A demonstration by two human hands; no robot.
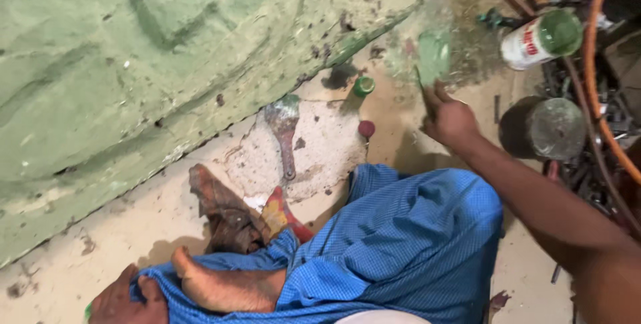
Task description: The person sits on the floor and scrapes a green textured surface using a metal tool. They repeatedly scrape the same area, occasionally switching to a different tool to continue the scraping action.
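While the left hand (127, 300) rests loosely, the right hand's (451, 120) grip clenches a thin tool (422, 87) pointing up-left.

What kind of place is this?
Probably a sculpture or painting workshop, worked on the floor: a big green-painted relief, a paint-smeared brush on the spattered floor, open paint cans, and the right hand mixing green paint.

Pale green slab (133, 63) far left; blue fine-checked cloth (400, 244) near; green cap (364, 85); dark red cap (366, 128); white can (534, 42) with green lid, far right; orange hose (601, 97).
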